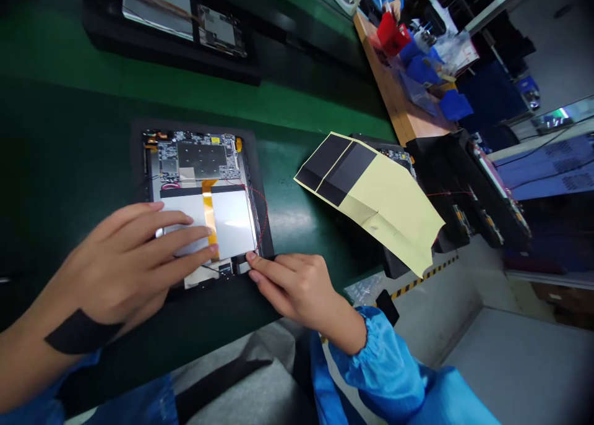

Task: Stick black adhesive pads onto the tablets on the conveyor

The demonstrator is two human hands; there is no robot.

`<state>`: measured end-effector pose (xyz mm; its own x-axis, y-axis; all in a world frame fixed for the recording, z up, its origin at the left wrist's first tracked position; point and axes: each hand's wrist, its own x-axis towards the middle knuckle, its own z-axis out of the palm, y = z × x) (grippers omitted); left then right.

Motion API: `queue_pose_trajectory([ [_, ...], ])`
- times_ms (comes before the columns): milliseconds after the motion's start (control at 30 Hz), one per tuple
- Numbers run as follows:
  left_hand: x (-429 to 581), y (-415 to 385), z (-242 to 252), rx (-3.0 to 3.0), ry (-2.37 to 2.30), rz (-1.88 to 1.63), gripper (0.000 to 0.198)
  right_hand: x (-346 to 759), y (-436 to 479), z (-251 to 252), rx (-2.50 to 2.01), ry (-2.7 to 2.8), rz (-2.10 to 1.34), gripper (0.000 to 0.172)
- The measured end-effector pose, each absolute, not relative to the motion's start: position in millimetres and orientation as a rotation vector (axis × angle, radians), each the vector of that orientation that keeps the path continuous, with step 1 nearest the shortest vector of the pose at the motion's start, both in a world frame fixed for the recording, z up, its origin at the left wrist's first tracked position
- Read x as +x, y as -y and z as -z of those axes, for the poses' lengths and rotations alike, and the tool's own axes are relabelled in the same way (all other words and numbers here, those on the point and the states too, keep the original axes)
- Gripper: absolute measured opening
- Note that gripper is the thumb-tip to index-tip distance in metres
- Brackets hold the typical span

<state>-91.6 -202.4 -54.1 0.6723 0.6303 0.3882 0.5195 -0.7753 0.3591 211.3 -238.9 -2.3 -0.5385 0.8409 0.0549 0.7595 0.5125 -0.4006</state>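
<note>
An opened tablet (204, 184) lies in a black tray (139, 140) on the green belt, its circuit board at the far end and a silver battery with an orange flex strip nearer me. My left hand (125, 264) lies flat on the battery with its fingers stretched out. A piece of black tape sticks to that wrist. My right hand (292, 286) has its fingers pressed together at the tablet's near right corner, pushing on a small black piece (241, 265) there.
A yellow backing sheet (385, 208) with black tape pieces juts out to the right over a stack of black trays (464, 184). Another tablet in a tray (180, 23) lies farther up the belt. A co-worker's hand (395, 7) is at a wooden bench with red and blue bins.
</note>
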Motion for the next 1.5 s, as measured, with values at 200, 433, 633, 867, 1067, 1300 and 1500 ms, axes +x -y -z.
queue_pose_trajectory([
  [200, -57.5, 225.8, 44.2, 2.672, -1.037, -0.862, 0.039, 207.9, 246.2, 5.8, -1.311, 2.477, -0.526, 0.047],
  [433, -57.8, 203.2, 47.0, 2.635, -1.003, -0.756, 0.027, 223.5, 246.3, 5.2, -1.219, 2.355, -0.739, 0.045],
  [633, -51.6, 192.5, 35.7, 2.665, -0.892, -0.733, 0.025, 225.2, 235.0, 9.5, -1.212, 2.546, -0.539, 0.041],
  [867, -41.9, 208.1, 46.9, 2.644, -1.031, -0.927, 0.02, 225.5, 242.3, 22.4, -1.1, 2.483, -0.274, 0.042],
  [1067, -53.4, 204.8, 53.5, 2.62, -1.0, -0.772, 0.034, 224.2, 247.2, 22.7, -1.172, 2.392, -0.448, 0.045],
  [1300, -47.8, 209.7, 43.9, 2.634, -1.032, -0.819, 0.033, 226.8, 241.5, 26.4, -1.082, 2.304, -0.462, 0.044],
  [1500, -32.0, 226.6, 42.5, 2.558, -1.223, -0.898, 0.023, 219.7, 247.0, 28.3, -1.093, 2.224, -0.386, 0.037],
])
